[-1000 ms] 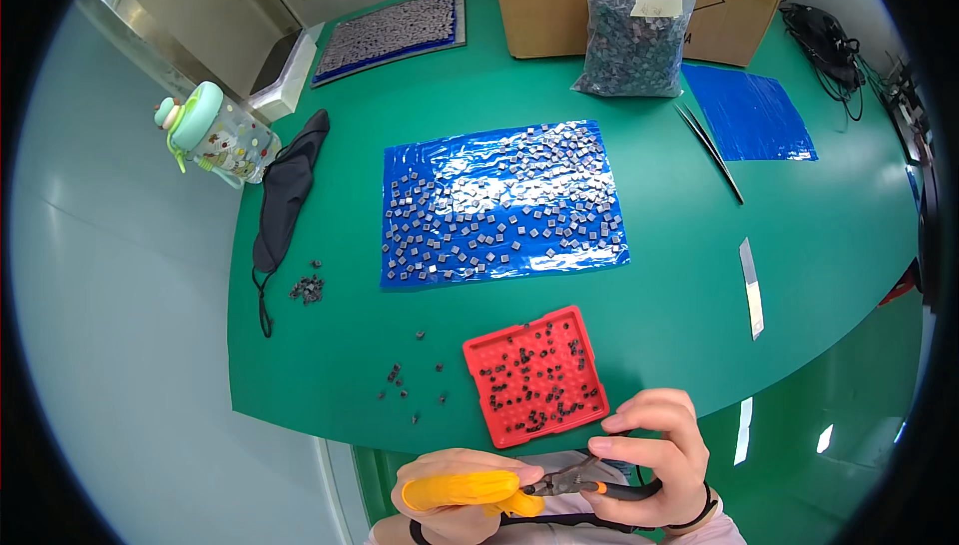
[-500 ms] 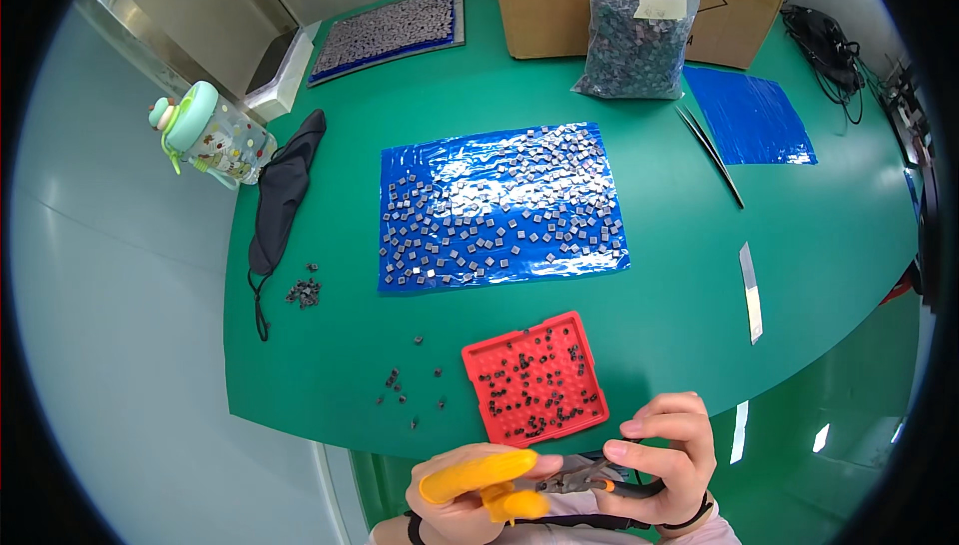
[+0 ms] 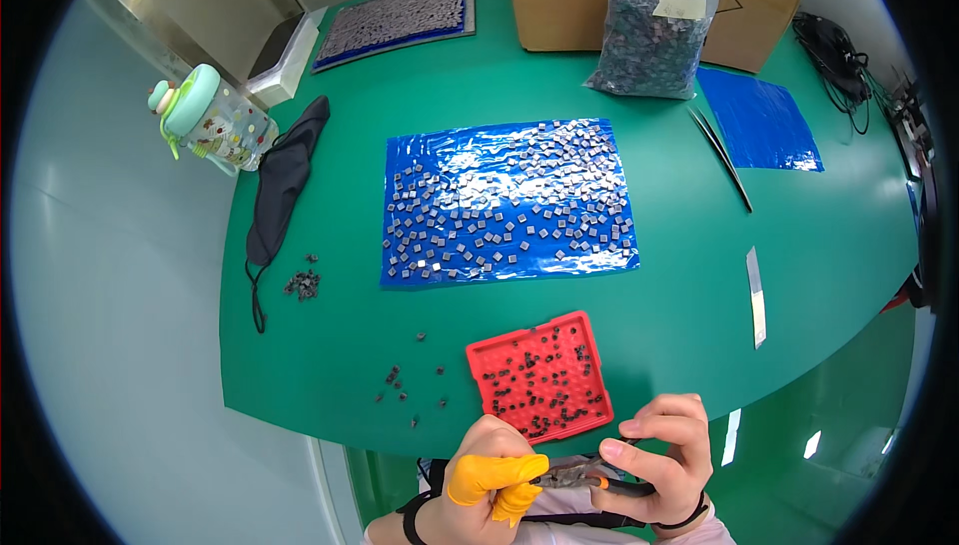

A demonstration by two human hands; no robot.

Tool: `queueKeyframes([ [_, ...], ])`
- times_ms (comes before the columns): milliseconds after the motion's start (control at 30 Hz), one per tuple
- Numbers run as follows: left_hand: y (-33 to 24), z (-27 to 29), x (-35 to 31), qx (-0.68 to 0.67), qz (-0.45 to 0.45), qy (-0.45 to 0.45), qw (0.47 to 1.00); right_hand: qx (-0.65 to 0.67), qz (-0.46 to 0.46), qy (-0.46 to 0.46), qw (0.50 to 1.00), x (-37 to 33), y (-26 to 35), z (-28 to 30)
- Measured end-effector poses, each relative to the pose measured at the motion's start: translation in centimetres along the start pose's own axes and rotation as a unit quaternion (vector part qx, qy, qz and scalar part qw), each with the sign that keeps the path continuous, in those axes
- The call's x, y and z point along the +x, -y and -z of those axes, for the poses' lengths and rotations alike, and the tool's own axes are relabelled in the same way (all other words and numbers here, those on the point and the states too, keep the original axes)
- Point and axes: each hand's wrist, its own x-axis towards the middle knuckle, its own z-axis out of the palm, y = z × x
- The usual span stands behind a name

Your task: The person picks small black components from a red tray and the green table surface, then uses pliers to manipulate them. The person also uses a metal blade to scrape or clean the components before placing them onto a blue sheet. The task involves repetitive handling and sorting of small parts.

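My right hand (image 3: 671,460) is wrapped around the handles of small pliers (image 3: 567,475) with black and orange grips, held in front of my body by the table's near edge. The handles are spread somewhat apart. Yellow covers sit on the thumb and a finger of my left hand (image 3: 481,460), which are pinched together at the pliers' jaws. Whatever lies between them is too small or hidden to make out. Just beyond both hands rests a red tray (image 3: 598,367) with a pimpled floor, holding many tiny dark pieces.
Small grey cubes cover a blue sheet (image 3: 541,255). Loose dark bits (image 3: 396,381) and a little pile (image 3: 302,286) lie left. Around them are a black mask (image 3: 285,180), bottle (image 3: 222,130), tweezers (image 3: 721,160), blade (image 3: 756,300), filled bag (image 3: 654,45) and carton (image 3: 554,5).
My left hand has turned and risen slightly, its yellow-covered fingers closing together at the pliers' jaws. The right hand keeps its hold almost unchanged. The whole view has shifted a little.
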Motion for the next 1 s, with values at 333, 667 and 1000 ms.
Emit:
queueKeyframes([
  [333, -1.1, -0.6, 0.9, -0.054, 0.063, 0.033, 0.996, 0.006, 0.010, 0.005, 1.000, -0.1, -0.5, 0.4],
  [667, -1.1, 0.0, -0.1, -0.131, 0.154, 0.073, 0.977, 0.021, 0.023, 0.014, 0.999, -0.1, -0.7, 0.3],
  [1000, 0.2, 0.6, -1.0, -0.077, 0.101, 0.058, 0.990, 0.043, -0.023, -0.012, 0.999, -0.1, -0.6, 0.5],
])
